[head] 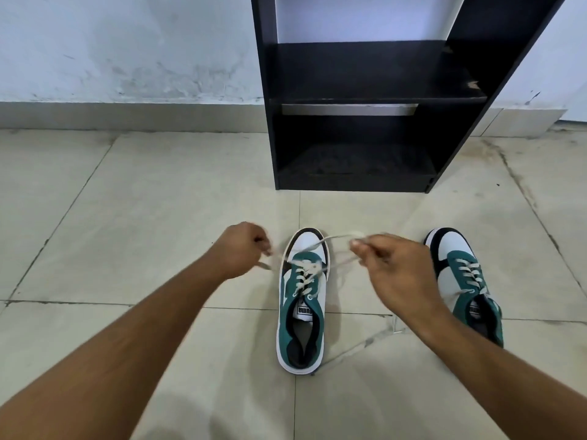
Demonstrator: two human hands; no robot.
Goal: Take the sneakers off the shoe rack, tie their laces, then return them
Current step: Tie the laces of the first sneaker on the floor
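- Here, the near sneaker (pixel 301 306), green, white and black with a branded tongue label, stands on the floor tiles (pixel 158 217) directly ahead of the person, toe toward the rack, so the eyelet row faces up and both hands can reach it.
- Its cream laces (pixel 306 274) rise from the upper eyelets and spread to either side; one strand runs left, the other loops forward over the toe and back right, held taut and apart, apparently to tighten a first crossing or set up a bow.
- The left hand (pixel 244 249) is clenched around the left strand, whose short free end hangs just below the fist.
- The right hand (pixel 390 265) pinches the right strand between thumb and fingertips; motion blur hides the exact finger placement.
- A loose lace tail trails on the floor to the right of the sneaker's heel.
- The second sneaker (pixel 467 281) stands well to the right, partly behind the right forearm; its laces look threaded, but no bow can be made out.
- The black shoe rack (pixel 451 100) stands against the wall (pixel 127 42) beyond both shoes, its visible shelves holding nothing, ready to receive the pair.
- Judged stage: tying the first shoe; second shoe and return remain.
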